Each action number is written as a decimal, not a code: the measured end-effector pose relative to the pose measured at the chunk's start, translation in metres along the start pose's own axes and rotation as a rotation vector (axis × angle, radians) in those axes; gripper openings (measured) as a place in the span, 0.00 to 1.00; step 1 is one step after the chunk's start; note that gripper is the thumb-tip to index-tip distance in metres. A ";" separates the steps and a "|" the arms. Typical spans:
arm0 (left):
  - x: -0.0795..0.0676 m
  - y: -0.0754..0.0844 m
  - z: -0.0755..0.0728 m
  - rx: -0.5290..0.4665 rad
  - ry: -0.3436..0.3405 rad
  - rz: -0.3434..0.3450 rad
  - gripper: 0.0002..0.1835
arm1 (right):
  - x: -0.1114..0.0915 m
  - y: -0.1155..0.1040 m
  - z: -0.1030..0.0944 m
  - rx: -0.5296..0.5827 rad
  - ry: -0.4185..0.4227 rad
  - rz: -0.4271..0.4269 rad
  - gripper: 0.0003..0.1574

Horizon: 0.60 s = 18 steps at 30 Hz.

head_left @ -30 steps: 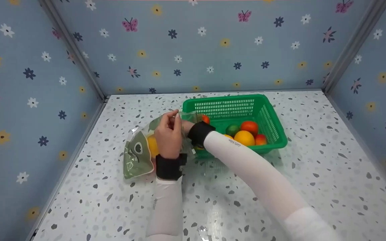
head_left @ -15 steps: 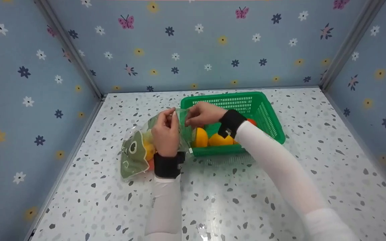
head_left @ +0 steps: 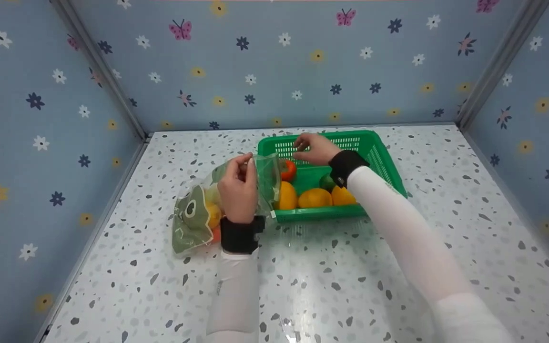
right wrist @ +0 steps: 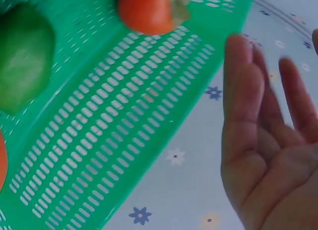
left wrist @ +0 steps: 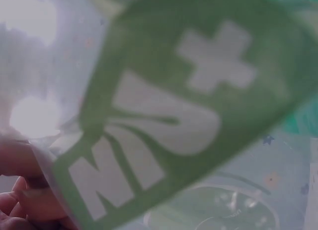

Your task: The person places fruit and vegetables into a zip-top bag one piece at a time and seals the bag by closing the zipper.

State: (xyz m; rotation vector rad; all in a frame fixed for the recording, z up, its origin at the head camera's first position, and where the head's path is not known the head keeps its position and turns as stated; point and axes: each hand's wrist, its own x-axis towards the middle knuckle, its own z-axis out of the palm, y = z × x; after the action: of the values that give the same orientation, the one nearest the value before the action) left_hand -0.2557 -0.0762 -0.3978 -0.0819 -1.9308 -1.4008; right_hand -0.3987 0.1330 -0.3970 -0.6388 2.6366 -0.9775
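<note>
My left hand [head_left: 238,193] pinches the edge of a clear plastic bag [head_left: 189,226] printed with a green cartoon face. Yellow and orange-red fruit shows inside the bag, which lies on the table. A green panel with white lettering [left wrist: 149,115] fills the left wrist view. My right hand [head_left: 316,149] is above the back of a green plastic basket [head_left: 322,214], fingers loosely bent, holding nothing. In the basket are a persimmon [head_left: 289,170], a green fruit [head_left: 327,182] and several yellow-orange fruits [head_left: 315,197]. My right forearm hides the basket's right part.
The speckled white table [head_left: 322,286] is enclosed by blue walls [head_left: 293,62] with flowers and butterflies. The bag's open end [head_left: 269,176] overlaps the basket's left side.
My right hand has come out from the bag's mouth and moved right and back over the basket. My left hand keeps its hold on the bag.
</note>
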 end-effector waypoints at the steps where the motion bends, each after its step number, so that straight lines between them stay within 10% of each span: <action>1: 0.000 0.000 0.000 0.000 -0.001 0.000 0.10 | 0.003 0.002 0.003 -0.027 0.010 0.005 0.27; 8: -0.001 -0.002 0.001 0.002 -0.005 0.002 0.10 | 0.024 0.007 0.031 -0.207 0.026 0.022 0.30; 18: 0.000 -0.003 0.000 0.010 -0.017 0.013 0.10 | 0.041 0.008 0.060 -0.395 -0.196 0.011 0.41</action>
State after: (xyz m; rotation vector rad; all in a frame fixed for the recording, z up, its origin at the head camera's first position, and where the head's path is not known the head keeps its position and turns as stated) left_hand -0.2571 -0.0776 -0.3997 -0.1017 -1.9477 -1.3865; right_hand -0.4137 0.0852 -0.4503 -0.7579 2.6656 -0.3637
